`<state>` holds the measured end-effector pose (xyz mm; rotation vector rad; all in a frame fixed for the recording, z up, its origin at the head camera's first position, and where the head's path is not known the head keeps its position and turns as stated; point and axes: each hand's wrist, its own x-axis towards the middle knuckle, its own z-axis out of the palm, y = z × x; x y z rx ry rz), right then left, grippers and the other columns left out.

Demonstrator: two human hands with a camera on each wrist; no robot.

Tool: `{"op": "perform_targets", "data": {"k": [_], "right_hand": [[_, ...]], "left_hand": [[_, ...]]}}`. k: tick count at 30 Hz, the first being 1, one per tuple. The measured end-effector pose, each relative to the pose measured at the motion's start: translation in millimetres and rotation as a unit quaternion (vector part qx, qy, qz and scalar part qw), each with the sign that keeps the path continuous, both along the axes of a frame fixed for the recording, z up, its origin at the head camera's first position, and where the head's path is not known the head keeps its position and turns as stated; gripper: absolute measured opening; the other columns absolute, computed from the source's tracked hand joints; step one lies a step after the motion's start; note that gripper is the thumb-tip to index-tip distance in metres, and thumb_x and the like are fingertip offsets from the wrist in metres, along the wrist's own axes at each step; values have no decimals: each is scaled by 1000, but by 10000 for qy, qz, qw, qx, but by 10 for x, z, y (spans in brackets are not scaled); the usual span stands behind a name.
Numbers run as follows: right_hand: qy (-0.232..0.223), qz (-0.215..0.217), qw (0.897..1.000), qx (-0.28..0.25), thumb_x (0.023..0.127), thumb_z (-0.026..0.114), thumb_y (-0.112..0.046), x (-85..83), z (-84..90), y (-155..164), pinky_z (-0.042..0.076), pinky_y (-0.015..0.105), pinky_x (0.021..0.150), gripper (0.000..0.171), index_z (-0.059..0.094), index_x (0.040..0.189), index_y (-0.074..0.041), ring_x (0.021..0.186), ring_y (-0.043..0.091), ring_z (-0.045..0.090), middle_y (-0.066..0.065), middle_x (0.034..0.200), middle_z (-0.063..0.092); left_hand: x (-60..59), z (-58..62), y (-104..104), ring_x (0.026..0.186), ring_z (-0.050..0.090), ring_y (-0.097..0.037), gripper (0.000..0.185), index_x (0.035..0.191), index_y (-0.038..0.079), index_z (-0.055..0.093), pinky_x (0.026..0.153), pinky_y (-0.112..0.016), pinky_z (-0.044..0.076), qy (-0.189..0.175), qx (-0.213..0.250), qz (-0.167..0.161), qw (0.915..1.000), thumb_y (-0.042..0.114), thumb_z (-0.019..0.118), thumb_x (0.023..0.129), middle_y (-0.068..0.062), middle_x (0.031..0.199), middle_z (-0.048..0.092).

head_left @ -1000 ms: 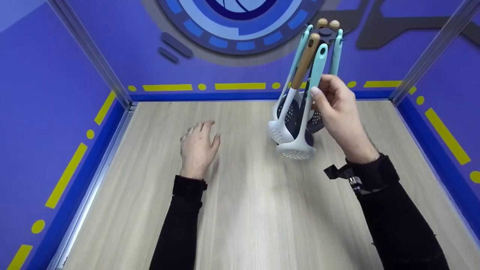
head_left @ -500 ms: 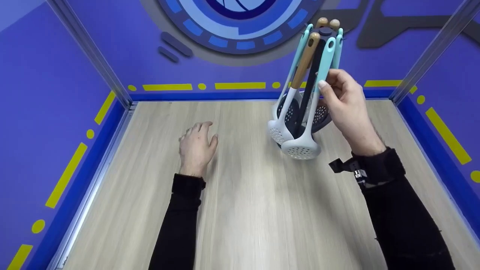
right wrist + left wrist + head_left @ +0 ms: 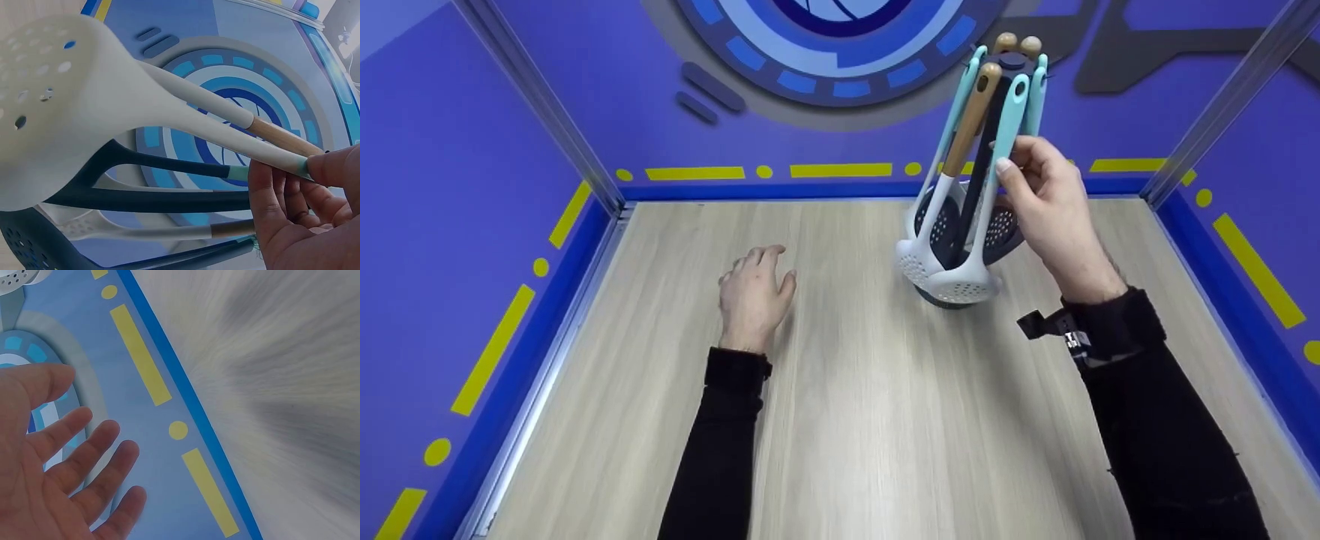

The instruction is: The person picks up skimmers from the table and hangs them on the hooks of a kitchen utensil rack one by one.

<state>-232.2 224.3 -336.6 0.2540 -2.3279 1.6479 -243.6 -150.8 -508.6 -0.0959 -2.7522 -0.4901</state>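
Observation:
My right hand [image 3: 1050, 206] pinches a white skimmer [image 3: 964, 285] by the lower part of its turquoise handle, thumb in front. The skimmer leans beside a dark upright utensil stand [image 3: 976, 184], its handle top close to the stand's cap. In the right wrist view its perforated bowl [image 3: 62, 112] looms large, thumb and fingertips meeting where white turns turquoise. Next to it hangs another white skimmer [image 3: 919, 259] with a wooden handle. My left hand [image 3: 750, 300] is low over the table at the left, fingers loosely spread and holding nothing, palm visible in the left wrist view [image 3: 34, 478].
Several more utensils with wooden or turquoise handles hang around the stand, including a dark perforated one [image 3: 1002, 229]. The stand is near the back of the wood-grain table [image 3: 840, 420]. Blue printed walls [image 3: 840, 142] enclose the back and sides, with metal corner posts [image 3: 540, 105].
My right hand has moved right and slightly up with the skimmer, bringing its handle top nearer the stand's cap. Lately the skimmer's bowl has lifted a little. The left hand has barely moved.

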Motion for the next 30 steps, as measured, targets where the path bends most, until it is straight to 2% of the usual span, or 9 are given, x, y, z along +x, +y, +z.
{"op": "perform_targets", "data": {"k": [8, 14, 17, 22, 27, 30], "right_hand": [[-51, 80, 9998, -175, 109, 54, -24, -84, -19, 10, 61, 24, 88, 33, 60, 138, -8, 114, 23, 68, 6, 114, 64], [-122, 86, 9996, -231, 109, 54, -25, -62, -48, 11, 61, 25, 91, 35, 60, 136, -3, 116, 25, 68, 6, 116, 63], [-82, 44, 9999, -72, 109, 54, -25, -32, -68, 21, 61, 26, 90, 34, 61, 134, -2, 111, 22, 69, 4, 114, 63], [-17, -91, 9990, 440, 109, 55, -23, 8, -115, 45, 61, 21, 87, 33, 61, 134, -2, 105, 12, 69, 8, 118, 64], [7, -154, 9962, 859, 108, 58, -28, 42, -170, 116, 58, 17, 86, 39, 60, 139, -5, 107, 18, 68, 12, 127, 64], [80, -185, 9943, 1043, 108, 59, -30, 59, -209, 183, 55, 16, 86, 40, 61, 140, -7, 107, 16, 68, 13, 130, 65]], "left_hand": [[2, -9, 7, 122, 66, -34, 45, 142, 21, 61, 96, -54, 53, -123, 9, 24, 9999, 38, 67, 101, -6, 140, 66], [9, -24, -1, 124, 65, -34, 45, 143, 21, 61, 97, -54, 53, -207, -26, 21, 9998, 37, 67, 101, -7, 140, 66], [14, -23, -10, 125, 65, -34, 45, 143, 21, 61, 98, -55, 53, -262, -34, 20, 9996, 38, 66, 101, -7, 140, 66], [18, 5, -23, 124, 65, -34, 45, 142, 21, 61, 97, -55, 53, -264, -34, 9, 9996, 39, 65, 101, -7, 140, 66], [15, 40, -24, 125, 65, -34, 45, 142, 21, 62, 98, -55, 52, -238, 9, -9, 9997, 39, 66, 101, -7, 140, 66], [16, 50, -27, 124, 65, -34, 45, 142, 22, 62, 99, -55, 52, -249, 10, -8, 9997, 39, 66, 101, -6, 140, 66]]}}
